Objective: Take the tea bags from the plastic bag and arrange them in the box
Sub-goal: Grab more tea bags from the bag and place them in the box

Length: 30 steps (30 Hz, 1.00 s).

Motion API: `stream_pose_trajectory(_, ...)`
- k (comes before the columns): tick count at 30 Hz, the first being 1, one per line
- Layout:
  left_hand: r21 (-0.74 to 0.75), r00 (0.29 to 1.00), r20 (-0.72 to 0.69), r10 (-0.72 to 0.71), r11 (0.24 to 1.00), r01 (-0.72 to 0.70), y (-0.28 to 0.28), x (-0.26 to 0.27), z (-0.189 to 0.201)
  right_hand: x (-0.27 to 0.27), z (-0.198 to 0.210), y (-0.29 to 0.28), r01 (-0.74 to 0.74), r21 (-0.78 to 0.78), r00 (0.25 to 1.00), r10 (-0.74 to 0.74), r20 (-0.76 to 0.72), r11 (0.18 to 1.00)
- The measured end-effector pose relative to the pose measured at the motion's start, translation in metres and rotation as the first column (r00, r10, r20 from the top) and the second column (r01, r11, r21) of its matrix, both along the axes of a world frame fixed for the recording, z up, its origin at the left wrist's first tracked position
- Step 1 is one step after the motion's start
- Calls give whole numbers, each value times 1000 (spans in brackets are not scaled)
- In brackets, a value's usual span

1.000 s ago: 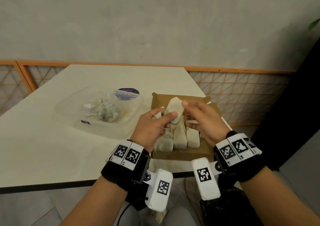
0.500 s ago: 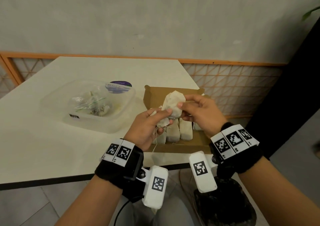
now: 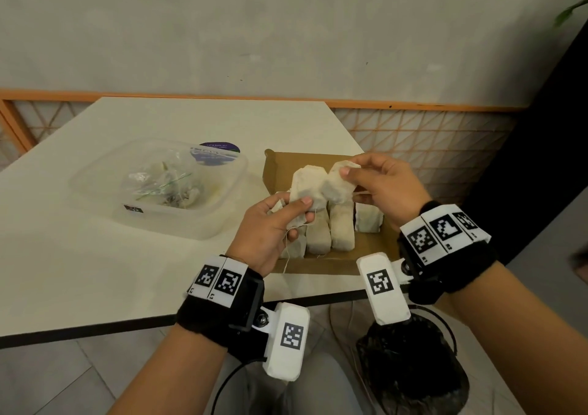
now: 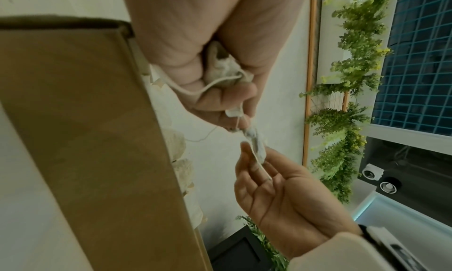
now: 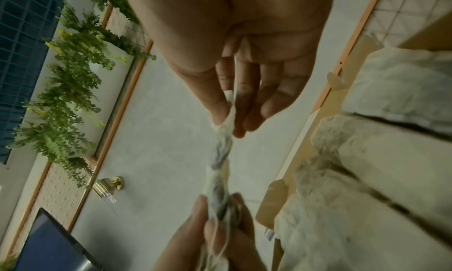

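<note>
Both hands are raised over the cardboard box [image 3: 321, 266], working a small bunch of tea bags. The left hand [image 3: 270, 226] grips one tea bag [image 3: 307, 188] between thumb and curled fingers, its string [image 3: 288, 252] dangling. The right hand [image 3: 386, 188] pinches a second tea bag [image 3: 337, 185] touching the first; whether they are joined is unclear. More tea bags [image 3: 342, 230] stand in the box on the bench [image 3: 95, 271]. The plastic bag [image 3: 162, 183] lies in a clear tub [image 3: 203, 226] to the left.
</note>
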<state>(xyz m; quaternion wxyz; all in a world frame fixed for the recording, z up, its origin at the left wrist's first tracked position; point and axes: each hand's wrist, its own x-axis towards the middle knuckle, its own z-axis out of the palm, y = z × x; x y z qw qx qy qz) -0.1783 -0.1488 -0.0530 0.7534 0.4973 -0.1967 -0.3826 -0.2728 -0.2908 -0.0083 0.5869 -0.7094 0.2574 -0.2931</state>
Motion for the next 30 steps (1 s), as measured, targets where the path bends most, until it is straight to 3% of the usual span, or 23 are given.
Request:
stream_pose_trajectory(2, -35, 998, -40, 57, 998, -59, 1, 3, -1, -5, 0, -7, 37, -122, 997, -46, -66, 992)
stream_pose_trajectory(4, -52, 993, -67, 99, 993, -102, 3, 5, -2, -11, -3, -13, -26, -211, 976, -21, -218, 977)
stream_pose_trajectory(7, -65, 990, -67, 123, 990, -128, 4, 7, -3, -20, -10, -17, -269, -213, 821, 108, -560, 939)
stream_pose_trajectory(9, -69, 991, -60, 122, 990, -126, 4, 7, -5, -24, -12, -16, -345, -135, 733, 177, -657, 929)
stream_pose_trajectory(13, -55, 992, -35, 118, 991, -120, 4, 5, -6, -22, -16, -11, -337, -26, 719, 240, -652, 941)
stream_pose_trajectory(27, -64, 997, -15, 74, 995, -74, 0, 7, -8, 1, -28, -16, -271, -202, 698, 48, -715, 941)
stream_pose_trajectory(28, -58, 998, -8, 69, 996, -69, 0, 8, -8, 0, -25, -16, -258, -249, 713, 10, -701, 933)
stream_pose_trajectory(30, -34, 998, 25, 60, 998, -59, -2, 8, -9, -2, -15, -17, -159, -392, 812, -106, -574, 906)
